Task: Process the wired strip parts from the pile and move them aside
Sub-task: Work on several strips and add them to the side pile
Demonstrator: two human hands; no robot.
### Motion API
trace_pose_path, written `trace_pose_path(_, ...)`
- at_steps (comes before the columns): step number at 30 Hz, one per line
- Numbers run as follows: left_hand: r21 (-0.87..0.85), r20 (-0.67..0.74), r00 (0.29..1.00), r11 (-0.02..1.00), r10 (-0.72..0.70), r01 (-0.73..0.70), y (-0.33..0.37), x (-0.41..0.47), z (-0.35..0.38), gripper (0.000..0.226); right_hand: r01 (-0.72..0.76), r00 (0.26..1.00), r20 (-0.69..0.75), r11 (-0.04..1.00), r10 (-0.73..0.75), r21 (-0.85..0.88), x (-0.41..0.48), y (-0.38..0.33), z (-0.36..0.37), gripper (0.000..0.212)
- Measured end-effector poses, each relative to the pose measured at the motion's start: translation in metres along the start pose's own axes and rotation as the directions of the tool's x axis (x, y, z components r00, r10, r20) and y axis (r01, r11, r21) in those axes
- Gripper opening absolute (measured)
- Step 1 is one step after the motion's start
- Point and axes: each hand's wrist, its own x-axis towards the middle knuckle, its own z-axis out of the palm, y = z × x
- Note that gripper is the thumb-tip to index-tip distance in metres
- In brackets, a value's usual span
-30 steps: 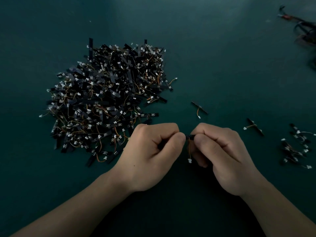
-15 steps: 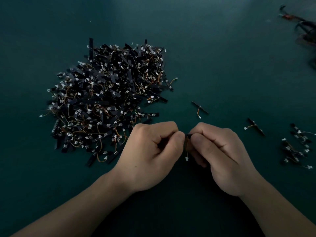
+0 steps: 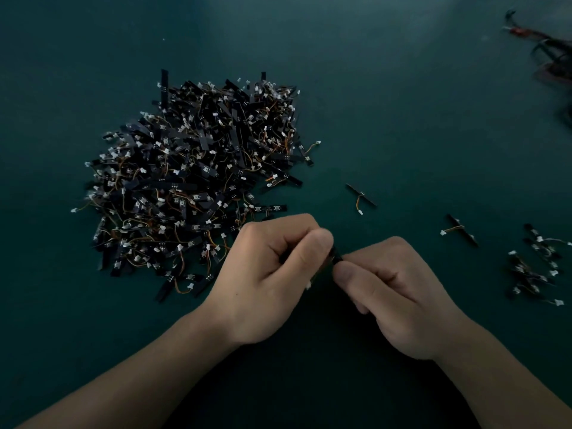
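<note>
A big pile of black strip parts with orange wires and white plugs lies on the left of the dark green table. Just in front of its near right edge, my left hand and my right hand pinch the two ends of one black strip part. Only a short middle piece of it shows between my thumbs. Its white plug peeks out under my left hand. The strip tilts down toward the right.
Two single strip parts lie apart on the table, one beyond my hands and one farther right. A small heap of strip parts sits at the right edge. Dark cables lie at the far right corner.
Both hands stayed on the strip part. My right hand has dropped a little toward me, so the strip now tilts, and the dangling wire and plug have slipped mostly behind my left hand.
</note>
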Motion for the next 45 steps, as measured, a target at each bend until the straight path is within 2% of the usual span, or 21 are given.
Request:
trace_pose_path(2, -0.101, -0.024, 0.999, 0.994, -0.041, 0.039, -0.002, 0.002, 0.0, 0.034, 0.072, 0.983, -0.167, 0.996, -0.081, -0.06, -0.003, 0.002, 0.004, 0.048)
trace_pose_path(4, -0.155, -0.06, 0.993, 0.983, -0.106, 0.095, -0.005, 0.004, -0.001, 0.042, 0.148, 0.909, -0.376, 0.982, -0.181, -0.116, -0.005, 0.003, 0.006, 0.036)
trace_pose_path(6, -0.145, -0.084, 0.987, 0.982, -0.138, 0.125, -0.009, 0.005, -0.002, 0.043, 0.166, 0.849, -0.477, 0.972, -0.228, -0.168, -0.004, 0.004, 0.008, 0.029)
trace_pose_path(7, -0.133, -0.082, 0.987, 0.983, -0.139, 0.127, -0.009, 0.006, -0.001, 0.043, 0.117, 0.846, -0.489, 0.969, -0.212, -0.218, -0.002, 0.005, 0.008, 0.03)
trace_pose_path(9, -0.092, -0.058, 0.991, 0.989, -0.117, 0.112, -0.008, 0.005, 0.0, 0.042, -0.105, 0.876, -0.473, 0.918, -0.097, -0.382, 0.004, 0.007, 0.006, 0.039)
trace_pose_path(11, -0.022, -0.018, 0.996, 0.995, -0.093, 0.092, -0.006, 0.005, 0.0, 0.038, -0.317, 0.918, -0.385, 0.761, 0.096, -0.567, 0.009, 0.004, 0.007, 0.061)
trace_pose_path(13, 0.037, 0.015, 0.996, 0.996, -0.085, 0.084, -0.005, 0.004, 0.0, 0.032, -0.378, 0.925, -0.299, 0.617, 0.234, -0.69, 0.014, 0.0, 0.011, 0.081)
trace_pose_path(15, 0.088, 0.015, 0.996, 0.992, -0.093, 0.091, -0.005, 0.004, 0.0, 0.025, -0.356, 0.934, -0.281, 0.563, 0.22, -0.745, 0.014, -0.001, 0.014, 0.08)
trace_pose_path(18, 0.115, -0.035, 0.995, 0.988, -0.095, 0.099, -0.004, 0.004, 0.0, 0.02, -0.337, 0.93, -0.347, 0.664, 0.122, -0.667, 0.011, -0.001, 0.012, 0.04)
trace_pose_path(20, 0.117, -0.059, 0.992, 0.986, -0.113, 0.119, -0.004, 0.004, 0.001, 0.018, -0.328, 0.913, -0.402, 0.712, 0.069, -0.621, 0.009, 0.001, 0.011, 0.027)
trace_pose_path(26, 0.139, -0.063, 0.989, 0.98, -0.137, 0.144, -0.006, 0.003, 0.001, 0.014, -0.326, 0.918, -0.393, 0.667, 0.055, -0.67, 0.009, 0.0, 0.014, 0.021)
trace_pose_path(29, 0.148, -0.084, 0.986, 0.976, -0.146, 0.157, -0.006, 0.002, 0.002, 0.013, -0.284, 0.916, -0.4, 0.719, 0.008, -0.635, 0.009, 0.002, 0.013, 0.02)
trace_pose_path(32, 0.151, -0.095, 0.979, 0.969, -0.182, 0.195, -0.008, 0.002, 0.002, 0.016, -0.169, 0.872, -0.485, 0.89, -0.065, -0.423, 0.008, 0.003, 0.011, 0.026)
trace_pose_path(35, 0.224, -0.028, 0.98, 0.954, -0.198, 0.199, -0.006, 0.001, 0.004, 0.028, -0.058, 0.836, -0.548, 0.988, -0.029, -0.142, 0.006, 0.004, 0.004, 0.039)
trace_pose_path(37, 0.289, 0.031, 0.985, 0.945, -0.172, 0.156, -0.004, 0.001, 0.006, 0.026, 0.003, 0.848, -0.53, 0.999, -0.025, -0.041, 0.006, 0.003, 0.003, 0.045)
trace_pose_path(40, 0.299, 0.042, 0.988, 0.946, -0.147, 0.128, -0.004, 0.001, 0.006, 0.005, 0.046, 0.891, -0.435, 0.977, -0.134, -0.207, 0.006, -0.002, 0.009, 0.037)
trace_pose_path(41, 0.279, 0.031, 0.987, 0.95, -0.156, 0.141, -0.005, 0.002, 0.005, 0.007, 0.046, 0.894, -0.428, 0.976, -0.135, -0.212, 0.005, -0.002, 0.011, 0.034)
trace_pose_path(45, 0.242, -0.019, 0.99, 0.96, -0.14, 0.14, -0.005, 0.002, 0.005, 0.018, -0.009, 0.868, -0.494, 0.997, 0.045, 0.074, 0.003, -0.004, 0.012, 0.019)
